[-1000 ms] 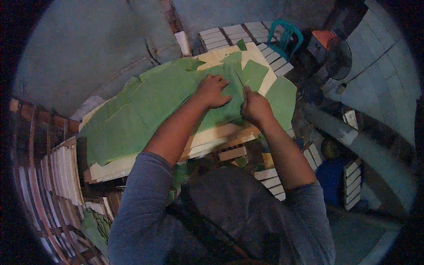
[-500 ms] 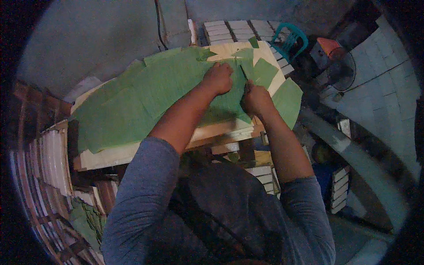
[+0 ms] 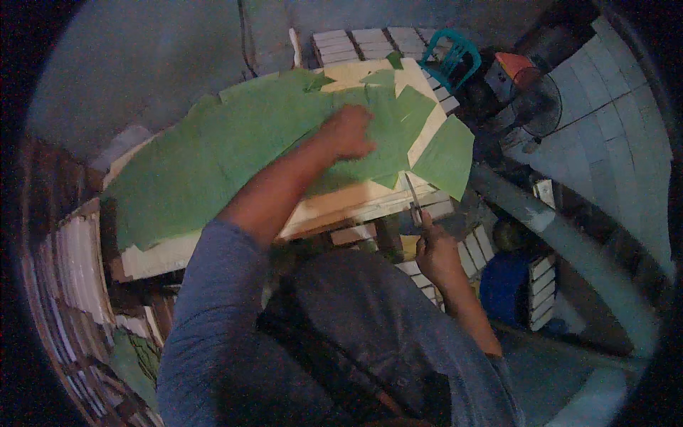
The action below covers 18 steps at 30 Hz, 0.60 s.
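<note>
Broad green banana leaf pieces (image 3: 228,142) overlap across a pale wooden board (image 3: 163,260) in front of me. Over the right part of the leaves is my left hand (image 3: 348,132), slightly blurred, with its fingers curled closed. Whatever may be between those fingers is hidden. My right hand (image 3: 439,252) is wrapped round a knife (image 3: 413,192) beside the board's near right edge, the blade pointing up and away from me. A separate leaf piece (image 3: 447,156) hangs over the board's right side, just beyond the knife tip.
White stacked blocks (image 3: 338,46) and a teal plastic chair (image 3: 454,60) stand behind the board. A round fan (image 3: 537,107) is at the far right. Near my right arm sits a blue drum-like container (image 3: 505,285). Pale stacked sheets (image 3: 78,263) line the left side.
My right hand with the knife has drawn back from the leaves toward me, past the board's near edge. My left hand stays over the leaves. The view has shifted a little.
</note>
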{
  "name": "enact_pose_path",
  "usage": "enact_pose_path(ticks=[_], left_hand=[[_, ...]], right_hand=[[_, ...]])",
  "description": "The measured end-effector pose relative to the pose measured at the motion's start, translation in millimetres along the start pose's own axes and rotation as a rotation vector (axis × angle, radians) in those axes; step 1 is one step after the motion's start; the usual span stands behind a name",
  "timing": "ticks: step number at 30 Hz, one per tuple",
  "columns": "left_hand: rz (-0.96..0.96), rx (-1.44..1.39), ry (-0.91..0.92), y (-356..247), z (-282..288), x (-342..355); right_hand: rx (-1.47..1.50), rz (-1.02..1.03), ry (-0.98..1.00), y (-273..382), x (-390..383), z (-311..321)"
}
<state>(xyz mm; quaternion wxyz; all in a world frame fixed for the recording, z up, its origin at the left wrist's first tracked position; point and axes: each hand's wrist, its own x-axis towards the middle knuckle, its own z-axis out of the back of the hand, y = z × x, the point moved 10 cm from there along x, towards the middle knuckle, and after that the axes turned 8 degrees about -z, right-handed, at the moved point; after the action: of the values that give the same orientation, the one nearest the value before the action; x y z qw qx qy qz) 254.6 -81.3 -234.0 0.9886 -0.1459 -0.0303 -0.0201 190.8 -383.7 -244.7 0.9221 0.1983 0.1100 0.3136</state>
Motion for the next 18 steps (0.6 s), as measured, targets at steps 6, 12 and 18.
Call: enact_pose_path(ticks=[6, 12, 18], left_hand=[[-0.153, 0.09, 0.011, -66.5, -28.3, -46.1], [0.197, -0.606, -0.229, -6.7, 0.9, -78.7], [0.124, -0.488, -0.602, -41.6, 32.9, -127.6]], right_hand=[[0.264, -0.116, -0.03, -0.2, 15.5, 36.9], [0.722, -0.123, -0.224, 20.5, 80.1, 57.5], [0.927, -0.121, -0.179, 115.5, 119.3, 35.6]])
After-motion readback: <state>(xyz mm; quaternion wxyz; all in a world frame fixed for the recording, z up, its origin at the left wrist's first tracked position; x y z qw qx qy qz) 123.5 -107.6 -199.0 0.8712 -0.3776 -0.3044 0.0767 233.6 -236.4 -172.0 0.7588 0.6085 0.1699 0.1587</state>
